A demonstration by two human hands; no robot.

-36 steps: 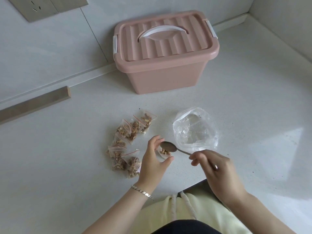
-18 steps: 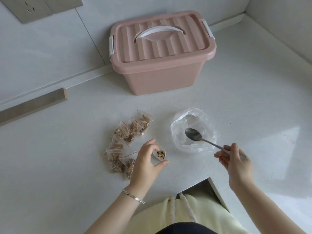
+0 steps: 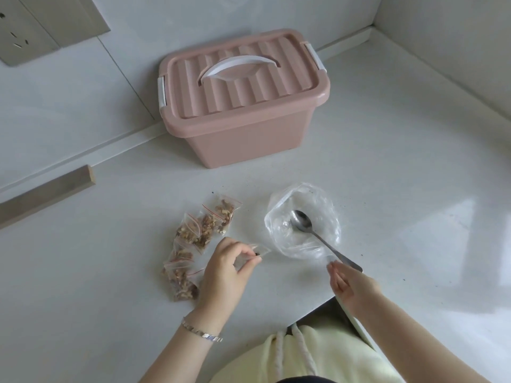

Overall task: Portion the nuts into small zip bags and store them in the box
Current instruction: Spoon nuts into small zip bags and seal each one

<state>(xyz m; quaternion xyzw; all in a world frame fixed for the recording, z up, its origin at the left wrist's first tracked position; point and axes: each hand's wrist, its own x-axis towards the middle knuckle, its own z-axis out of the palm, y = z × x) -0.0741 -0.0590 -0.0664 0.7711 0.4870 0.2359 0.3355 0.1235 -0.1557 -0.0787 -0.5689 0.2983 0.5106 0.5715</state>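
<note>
Head view: left hand (image 3: 224, 272) pinches a small zip bag (image 3: 260, 249); right hand (image 3: 351, 284), fingers relaxed, beside the spoon (image 3: 300, 221) lying in the clear bag (image 3: 326, 203); lidded pink box (image 3: 249, 139) at upper centre.

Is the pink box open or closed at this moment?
Closed. The ribbed lid sits flat on the pink box, its white handle folded down. Whether the side latches are locked: cannot tell.

spoon (image 3: 301, 221) in bag (image 3: 326, 205), zip bags (image 3: 199, 233) left, box (image 3: 243, 106) behind.
</note>
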